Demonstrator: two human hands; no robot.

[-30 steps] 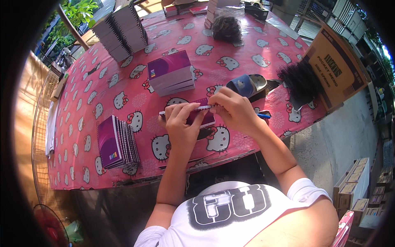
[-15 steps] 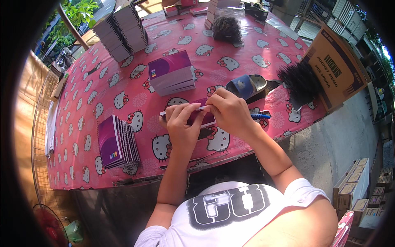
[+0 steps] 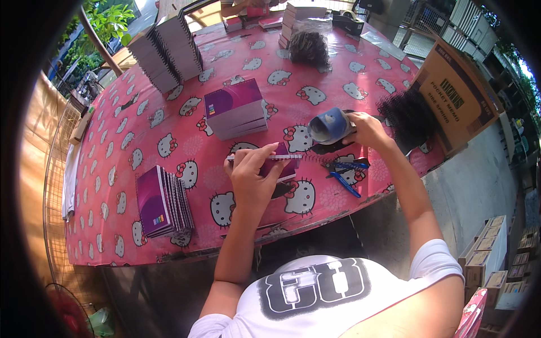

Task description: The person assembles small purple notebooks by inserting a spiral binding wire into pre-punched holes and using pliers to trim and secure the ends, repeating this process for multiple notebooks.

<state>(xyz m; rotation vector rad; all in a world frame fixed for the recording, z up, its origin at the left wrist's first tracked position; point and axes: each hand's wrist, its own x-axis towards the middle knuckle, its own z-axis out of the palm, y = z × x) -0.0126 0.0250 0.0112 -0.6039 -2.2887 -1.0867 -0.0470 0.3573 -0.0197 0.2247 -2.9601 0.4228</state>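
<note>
My left hand (image 3: 252,168) pinches a small purple notebook (image 3: 282,149) near the table's front edge, thumb and fingers closed along its edge. A dark spiral coil (image 3: 310,159) sticks out from the notebook's right end. My right hand (image 3: 368,131) grips a blue slide sandal (image 3: 329,124) by its right end, tilted over a dark piece on the table. Just below that hand lie pliers with blue handles (image 3: 345,185). A stack of purple-covered notebooks without visible coils (image 3: 235,107) stands beyond my left hand. To the left sits a stack of coil-bound notebooks (image 3: 160,203).
A pile of black coils (image 3: 407,121) lies against an open cardboard box (image 3: 459,93) at the right. Tall stacks of spiral notebooks (image 3: 169,50) stand far left. A dark bundle in clear plastic (image 3: 309,48) and a tape dispenser (image 3: 347,22) are at the back, near another person's hands.
My right hand has left the notebook, moved right and taken hold of the sandal, which is now tilted. The coil and pliers have come into sight. My left hand still holds the notebook.
</note>
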